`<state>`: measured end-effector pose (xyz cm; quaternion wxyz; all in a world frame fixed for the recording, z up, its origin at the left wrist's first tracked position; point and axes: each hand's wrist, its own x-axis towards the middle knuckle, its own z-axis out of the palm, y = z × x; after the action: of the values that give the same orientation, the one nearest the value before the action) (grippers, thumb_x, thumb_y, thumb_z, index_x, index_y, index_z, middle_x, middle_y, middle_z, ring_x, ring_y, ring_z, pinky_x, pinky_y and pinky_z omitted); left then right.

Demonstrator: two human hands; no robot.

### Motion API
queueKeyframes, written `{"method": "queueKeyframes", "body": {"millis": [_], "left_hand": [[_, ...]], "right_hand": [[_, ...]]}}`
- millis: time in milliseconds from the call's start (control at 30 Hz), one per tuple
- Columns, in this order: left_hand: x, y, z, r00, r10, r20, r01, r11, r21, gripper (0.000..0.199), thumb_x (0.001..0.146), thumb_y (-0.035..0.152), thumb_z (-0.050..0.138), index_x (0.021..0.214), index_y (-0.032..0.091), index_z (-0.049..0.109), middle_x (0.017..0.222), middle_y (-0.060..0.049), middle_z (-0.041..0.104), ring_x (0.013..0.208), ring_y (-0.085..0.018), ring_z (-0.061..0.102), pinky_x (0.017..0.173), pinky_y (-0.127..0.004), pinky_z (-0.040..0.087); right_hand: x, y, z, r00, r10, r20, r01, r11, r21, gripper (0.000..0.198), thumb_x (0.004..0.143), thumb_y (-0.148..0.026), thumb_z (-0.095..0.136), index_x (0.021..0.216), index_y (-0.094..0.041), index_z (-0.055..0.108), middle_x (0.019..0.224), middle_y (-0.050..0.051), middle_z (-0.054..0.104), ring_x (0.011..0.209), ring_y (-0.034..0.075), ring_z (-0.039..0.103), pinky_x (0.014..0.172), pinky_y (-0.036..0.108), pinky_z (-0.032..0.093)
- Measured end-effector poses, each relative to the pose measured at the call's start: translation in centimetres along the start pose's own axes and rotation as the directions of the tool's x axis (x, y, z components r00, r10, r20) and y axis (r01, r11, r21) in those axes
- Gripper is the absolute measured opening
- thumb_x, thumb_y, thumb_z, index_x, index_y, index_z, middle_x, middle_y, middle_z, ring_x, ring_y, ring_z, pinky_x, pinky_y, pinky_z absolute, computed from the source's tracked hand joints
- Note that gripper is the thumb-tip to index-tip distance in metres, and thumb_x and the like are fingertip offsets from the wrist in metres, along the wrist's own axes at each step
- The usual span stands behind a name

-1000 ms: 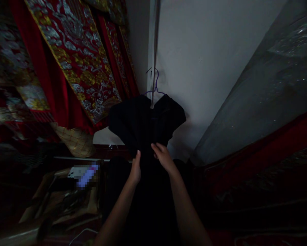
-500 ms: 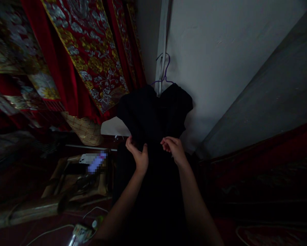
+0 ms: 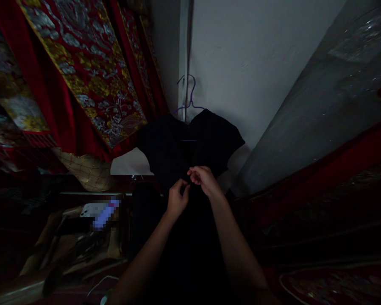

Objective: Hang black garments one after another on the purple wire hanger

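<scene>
Where the white wall (image 3: 257, 63) met a vertical pipe (image 3: 184, 51), one black garment (image 3: 190, 144) hung from a purple wire hanger (image 3: 190, 95), long axis vertical, hem running down out of view between the forearms.

Left hand (image 3: 176, 199): at the garment's centre front, just below the neckline; grip narrow, thumb and fingers pinched, seemingly on a fold of the cloth, though the dark fabric hid what lay between them.

Right hand (image 3: 204, 180): touching or nearly touching the left, slightly higher; grip likewise narrow, fingertips curled onto the same central strip of cloth.

Relation: garment directly ahead of and above both hands; the right sat nearer the neckline and hanger, the left nearer the waist.

Surroundings: red embroidered hangings (image 3: 91, 72) with gold and silver thread at left; a pale quilted bag (image 3: 85, 169) beneath them; a cluttered low table (image 3: 82, 237), dim; grey sheeting (image 3: 320, 106) at right.
</scene>
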<state>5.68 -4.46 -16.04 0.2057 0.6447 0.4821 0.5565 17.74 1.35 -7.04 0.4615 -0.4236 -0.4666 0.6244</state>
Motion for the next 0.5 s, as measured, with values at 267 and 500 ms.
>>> {"method": "queueKeyframes", "body": {"millis": [267,500], "left_hand": [[0.4,-1.2,0.8,0.992,-0.031,0.119,0.022,0.996,0.081,0.011,0.092,0.023,0.056,0.082,0.018,0.059,0.076,-0.002,0.063,0.071,-0.017,0.061,0.068,-0.028,0.045],[8.1,5.1,-3.5,0.958,0.253,0.135,-0.246,0.967,-0.067,0.037,0.084,0.010,0.065,0.119,0.020,0.066,0.118,-0.008,0.070,0.107,-0.021,0.066,0.095,-0.035,0.050]], "right_hand": [[4.8,-11.9,2.1,0.954,-0.289,-0.085,0.291,0.957,0.012,0.022,0.081,-0.020,0.056,0.060,-0.014,0.060,0.046,-0.002,0.054,0.036,0.004,0.039,0.036,0.017,0.020],[1.5,-8.8,2.4,0.887,-0.460,-0.025,0.454,0.883,-0.121,0.026,0.085,-0.035,0.058,0.068,-0.017,0.062,0.046,-0.004,0.054,0.037,0.005,0.044,0.039,0.017,0.028]]}}
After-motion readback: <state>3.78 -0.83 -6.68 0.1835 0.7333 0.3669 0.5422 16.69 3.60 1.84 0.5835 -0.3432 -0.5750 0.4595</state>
